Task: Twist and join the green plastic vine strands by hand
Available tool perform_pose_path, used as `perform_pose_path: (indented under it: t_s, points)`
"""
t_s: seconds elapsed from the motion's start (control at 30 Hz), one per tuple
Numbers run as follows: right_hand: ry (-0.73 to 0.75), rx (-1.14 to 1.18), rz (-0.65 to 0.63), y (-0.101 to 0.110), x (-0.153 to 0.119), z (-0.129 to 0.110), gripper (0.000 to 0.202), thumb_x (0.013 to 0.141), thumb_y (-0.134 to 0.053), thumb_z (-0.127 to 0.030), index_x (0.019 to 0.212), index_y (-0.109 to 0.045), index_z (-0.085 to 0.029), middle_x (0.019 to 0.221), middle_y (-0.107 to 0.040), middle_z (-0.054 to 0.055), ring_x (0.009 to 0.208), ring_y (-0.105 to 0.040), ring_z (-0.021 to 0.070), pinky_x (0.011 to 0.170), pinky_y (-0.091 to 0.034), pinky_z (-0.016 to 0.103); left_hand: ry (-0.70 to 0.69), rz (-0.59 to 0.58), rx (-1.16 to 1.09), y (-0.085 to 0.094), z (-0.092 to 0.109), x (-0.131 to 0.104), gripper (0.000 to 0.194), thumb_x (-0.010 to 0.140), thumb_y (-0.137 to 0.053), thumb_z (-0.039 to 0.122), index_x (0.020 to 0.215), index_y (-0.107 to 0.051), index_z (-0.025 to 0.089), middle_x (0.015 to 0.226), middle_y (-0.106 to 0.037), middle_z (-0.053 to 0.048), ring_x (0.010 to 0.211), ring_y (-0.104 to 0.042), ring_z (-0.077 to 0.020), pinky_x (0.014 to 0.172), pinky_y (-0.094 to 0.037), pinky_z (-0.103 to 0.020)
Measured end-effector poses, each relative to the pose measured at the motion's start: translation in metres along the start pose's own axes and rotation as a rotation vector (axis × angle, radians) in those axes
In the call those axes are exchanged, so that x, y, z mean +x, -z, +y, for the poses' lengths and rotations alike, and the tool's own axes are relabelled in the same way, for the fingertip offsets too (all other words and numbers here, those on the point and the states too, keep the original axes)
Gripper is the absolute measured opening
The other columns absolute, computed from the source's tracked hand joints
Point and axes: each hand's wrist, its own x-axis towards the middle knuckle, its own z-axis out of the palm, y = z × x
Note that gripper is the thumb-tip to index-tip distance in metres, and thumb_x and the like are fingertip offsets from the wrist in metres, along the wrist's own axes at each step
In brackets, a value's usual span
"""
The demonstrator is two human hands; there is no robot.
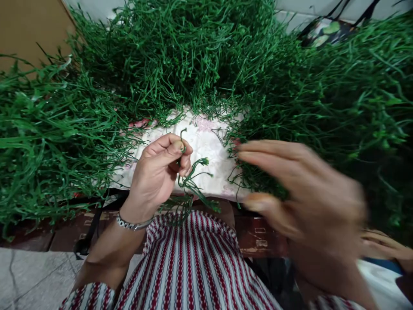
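Observation:
Thin green stems with small buds (193, 183) hang below my left hand (158, 172), whose thumb and fingers pinch them over a white floral cloth (206, 148). One stem tip curls up above the thumb. My right hand (303, 189), blurred by motion, is on the right side of the cloth. Its thumb and fingers are apart, and nothing shows between them. Large heaps of the same green stems (200, 51) surround the cloth at the back, left and right.
A brown wooden edge (258, 234) runs along the front of the cloth. Another person's hand (383, 245) shows at the lower right. A dark patterned bag (329, 32) lies at the back right. A tan panel (34, 32) stands at the upper left.

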Motion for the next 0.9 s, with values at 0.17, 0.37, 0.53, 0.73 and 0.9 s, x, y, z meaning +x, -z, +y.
perform_pose_path:
  t_s: [0.17, 0.37, 0.53, 0.73, 0.9]
  points:
    - [0.038, 0.19, -0.102, -0.047, 0.013, 0.004, 0.071, 0.081, -0.056, -0.048, 0.137, -0.029, -0.014, 0.133, -0.046, 0.013, 0.12, -0.046, 0.0235, 0.102, -0.04, 0.041, -0.052, 0.019, 0.064, -0.006, -0.004, 0.005, 0.012, 0.078, -0.058, 0.022, 0.068, -0.056, 0.015, 0.052, -0.052, 0.002, 0.044, -0.05, -0.0087, 0.044, -0.04, -0.021]
    - [-0.064, 0.3, -0.104, -0.077, 0.001, 0.012, 0.039, 0.089, -0.049, -0.03, 0.123, -0.042, -0.012, 0.109, -0.058, 0.011, 0.101, -0.054, 0.019, 0.087, -0.045, 0.034, -0.101, 0.125, 0.005, -0.001, -0.018, 0.009, 0.011, 0.079, -0.054, 0.016, 0.068, -0.054, 0.016, 0.053, -0.051, 0.003, 0.047, -0.053, -0.0088, 0.05, -0.044, -0.021]
    - [-0.171, 0.272, 0.025, -0.094, -0.002, 0.007, 0.018, 0.091, -0.041, -0.02, 0.104, -0.051, -0.014, 0.091, -0.057, 0.007, 0.084, -0.053, 0.015, 0.076, -0.043, 0.027, -0.157, 0.194, -0.097, 0.0, -0.028, 0.018, 0.01, 0.079, -0.05, 0.012, 0.071, -0.054, 0.017, 0.048, -0.044, 0.005, 0.045, -0.047, -0.0078, 0.051, -0.043, -0.02]
    - [-0.213, 0.271, 0.15, -0.098, -0.004, 0.01, 0.016, 0.09, -0.04, -0.019, 0.075, -0.048, -0.017, 0.068, -0.045, 0.001, 0.065, -0.043, 0.0125, 0.062, -0.036, 0.025, -0.106, 0.192, -0.007, 0.002, -0.034, 0.014, 0.009, 0.075, -0.062, 0.021, 0.083, -0.059, 0.017, 0.066, -0.053, 0.001, 0.058, -0.05, -0.0076, 0.057, -0.043, -0.018]
    - [-0.215, 0.282, 0.184, -0.092, -0.005, 0.013, 0.016, 0.09, -0.041, -0.022, 0.076, -0.046, -0.017, 0.069, -0.045, 0.001, 0.068, -0.042, 0.0131, 0.067, -0.034, 0.028, -0.019, 0.031, 0.262, 0.016, -0.05, -0.008, 0.014, 0.073, -0.067, 0.022, 0.066, -0.057, 0.014, 0.058, -0.047, 0.003, 0.055, -0.04, -0.0057, 0.05, -0.032, -0.016]
